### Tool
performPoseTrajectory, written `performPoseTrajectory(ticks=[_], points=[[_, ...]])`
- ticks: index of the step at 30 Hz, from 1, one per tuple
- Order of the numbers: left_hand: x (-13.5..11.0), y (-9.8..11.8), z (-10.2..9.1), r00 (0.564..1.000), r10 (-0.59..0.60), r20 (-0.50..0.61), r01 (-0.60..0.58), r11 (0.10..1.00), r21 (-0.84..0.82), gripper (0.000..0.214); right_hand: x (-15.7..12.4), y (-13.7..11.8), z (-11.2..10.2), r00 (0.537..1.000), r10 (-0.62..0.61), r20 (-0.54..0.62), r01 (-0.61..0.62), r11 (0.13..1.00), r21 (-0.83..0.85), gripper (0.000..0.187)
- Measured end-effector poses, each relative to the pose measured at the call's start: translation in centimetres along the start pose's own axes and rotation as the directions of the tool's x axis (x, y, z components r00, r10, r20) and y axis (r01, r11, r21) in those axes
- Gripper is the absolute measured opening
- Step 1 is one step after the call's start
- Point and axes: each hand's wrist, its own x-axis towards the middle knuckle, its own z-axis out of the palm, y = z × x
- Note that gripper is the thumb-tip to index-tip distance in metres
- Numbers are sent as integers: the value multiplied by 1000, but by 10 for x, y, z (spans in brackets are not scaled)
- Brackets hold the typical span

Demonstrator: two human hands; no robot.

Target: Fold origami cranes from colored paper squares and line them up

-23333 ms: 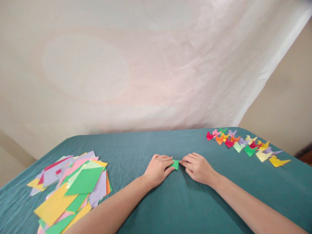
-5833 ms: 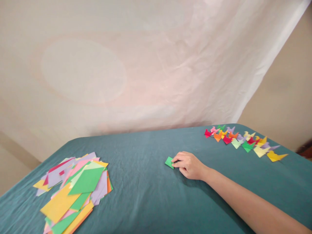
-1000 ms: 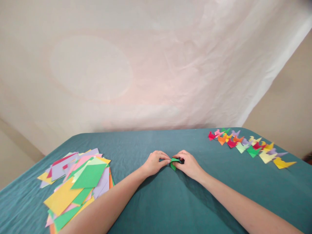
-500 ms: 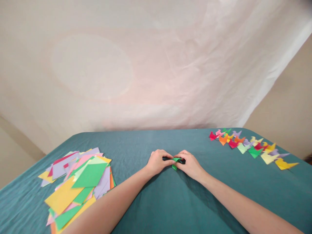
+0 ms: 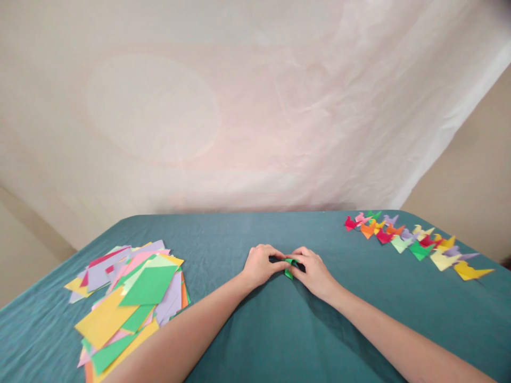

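A small folded green paper piece (image 5: 289, 267) sits between my two hands at the middle of the teal-covered table (image 5: 247, 330). My left hand (image 5: 261, 264) pinches its left side with curled fingers. My right hand (image 5: 313, 268) pinches its right side, fingers bent over it. Most of the paper is hidden by my fingertips.
A loose heap of coloured paper sheets (image 5: 131, 295) lies at the left. A row of several small folded paper figures (image 5: 415, 243) in red, orange, green, purple and yellow runs along the table's right side. A pale cloth backdrop (image 5: 239, 106) hangs behind the table.
Over the last second both hands have closed in tighter on the green paper, which now shows less. Earlier only my right hand held the flat folded piece.
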Motion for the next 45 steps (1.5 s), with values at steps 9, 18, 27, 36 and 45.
performPoseTrajectory(ticks=[9, 18, 27, 36, 45], points=[[0, -2, 5, 999, -4, -37, 4, 1000, 16, 23, 0, 2, -7, 996, -62, 70, 57, 996, 73, 29], [-2, 0, 6, 998, 13, -61, -10, 999, 43, 23, 3, 0, -14, 992, -60, 113, 36, 979, 202, 32], [-3, 6, 5, 999, 18, -42, -14, 997, 81, 22, -2, -2, -8, 1000, -29, 3, 28, 978, 205, 33], [-4, 7, 5, 999, 8, -41, -4, 995, 104, 21, -5, -10, -8, 997, 9, -71, 4, 983, 183, 24], [-4, 9, 5, 999, 22, -38, -17, 991, 133, 19, -6, -8, -6, 994, -64, -87, 76, 988, 138, 23]])
